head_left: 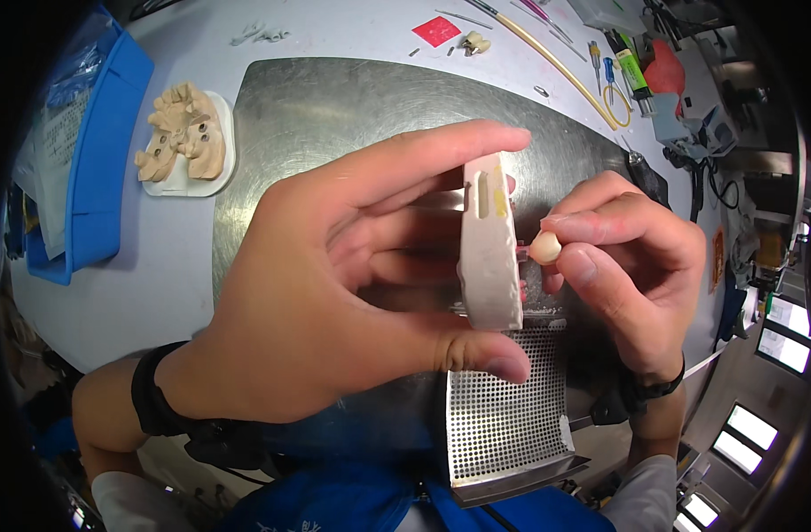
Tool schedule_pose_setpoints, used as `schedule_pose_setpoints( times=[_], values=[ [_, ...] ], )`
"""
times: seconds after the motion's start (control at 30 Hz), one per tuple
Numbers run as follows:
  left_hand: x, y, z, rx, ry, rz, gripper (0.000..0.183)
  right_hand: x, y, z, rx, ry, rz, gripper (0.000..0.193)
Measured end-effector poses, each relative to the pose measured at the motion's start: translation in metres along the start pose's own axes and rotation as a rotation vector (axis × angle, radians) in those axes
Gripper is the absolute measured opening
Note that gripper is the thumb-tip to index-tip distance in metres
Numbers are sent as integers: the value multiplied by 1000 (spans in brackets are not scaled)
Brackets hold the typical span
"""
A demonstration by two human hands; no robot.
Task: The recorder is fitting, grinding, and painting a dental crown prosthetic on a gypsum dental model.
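My left hand (308, 275) grips a pale plaster dental model (488, 266), turned on edge, with the thumb below and the fingers over the top and behind. A slot shows in its flat side, and bits of pink stick out on its right side. Between the thumb and fingertips of my right hand (631, 257) is a small cream-coloured tooth crown (545, 248). The crown sits close against a pinkish post on the model's right side; whether they touch, I cannot tell. My left fingertips are partly hidden behind the model.
Under my hands lies a scratched metal plate (334, 97), with a perforated metal screen (507, 417) at its near edge. A tan jaw model (188, 137) on a white base and a blue bin (113, 160) stand left. A red square (436, 32), brush (556, 62) and tools lie far off.
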State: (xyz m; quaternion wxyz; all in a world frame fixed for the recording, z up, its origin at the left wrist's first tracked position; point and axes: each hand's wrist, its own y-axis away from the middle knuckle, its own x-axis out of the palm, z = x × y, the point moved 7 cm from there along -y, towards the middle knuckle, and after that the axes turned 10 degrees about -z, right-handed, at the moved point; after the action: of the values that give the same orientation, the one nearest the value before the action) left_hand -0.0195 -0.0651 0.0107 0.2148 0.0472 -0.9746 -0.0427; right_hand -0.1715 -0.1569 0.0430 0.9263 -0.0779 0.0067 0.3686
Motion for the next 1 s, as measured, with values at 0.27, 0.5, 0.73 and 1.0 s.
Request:
schedule_pose_setpoints(
  times=[0.27, 0.5, 0.73, 1.0],
  values=[
    [4, 3, -33, 199, -349, -183, 101, -3, 2, -8, 80, -75, -76, 32],
    [10, 7, -25, 575, -481, -63, 91, -2, 6, -6, 99, -225, -22, 39],
    [13, 12, -25, 611, -476, -82, 91, 0, 5, -6, 161, -188, -37, 36],
    [2, 4, 0, -431, 167, -126, 115, -2, -2, -7, 118, -7, -20, 37]
  ],
)
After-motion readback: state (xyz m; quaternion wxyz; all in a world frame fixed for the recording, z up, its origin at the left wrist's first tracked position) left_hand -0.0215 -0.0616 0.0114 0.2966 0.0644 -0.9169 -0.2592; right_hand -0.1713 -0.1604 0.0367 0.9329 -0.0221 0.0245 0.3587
